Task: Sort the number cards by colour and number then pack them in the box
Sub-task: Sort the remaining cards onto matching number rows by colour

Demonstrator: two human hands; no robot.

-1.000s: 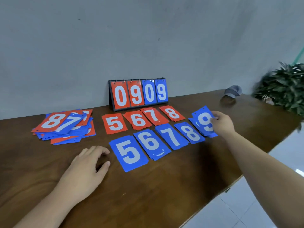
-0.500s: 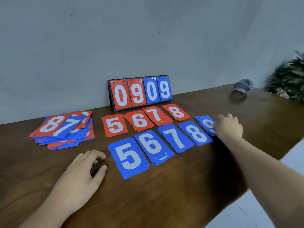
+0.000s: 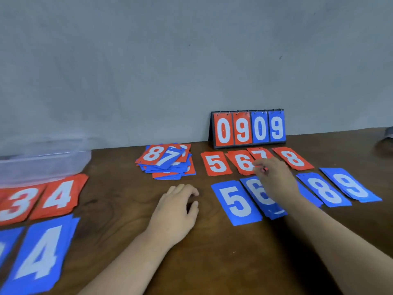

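Note:
Red cards 5 (image 3: pixel 216 163), 6 (image 3: pixel 242 161) and 8 (image 3: pixel 293 157) lie in a row, with blue cards 5 (image 3: pixel 236 202), 8 (image 3: pixel 324 189) and 9 (image 3: pixel 350 185) in front of them. My right hand (image 3: pixel 274 178) hovers empty over the red 7 and the blue 6 and 7, its fingers apart. A mixed unsorted pile (image 3: pixel 167 163) lies to the left. My left hand (image 3: pixel 176 208) rests curled on the table, holding nothing. Red 3 (image 3: pixel 16 204), red 4 (image 3: pixel 60 198) and blue 4 (image 3: pixel 41 255) lie at far left. The clear plastic box (image 3: pixel 42 165) stands at back left.
A flip scoreboard (image 3: pixel 248 128) reading 0909 stands against the grey wall behind the red row. The brown wooden table (image 3: pixel 212 262) runs across the view. A grey object (image 3: pixel 389 134) shows at the right edge.
My right hand has left the blue 9 stack and moved left over the 6 and 7 cards. The view has turned left, bringing the box and the 3 and 4 cards into sight.

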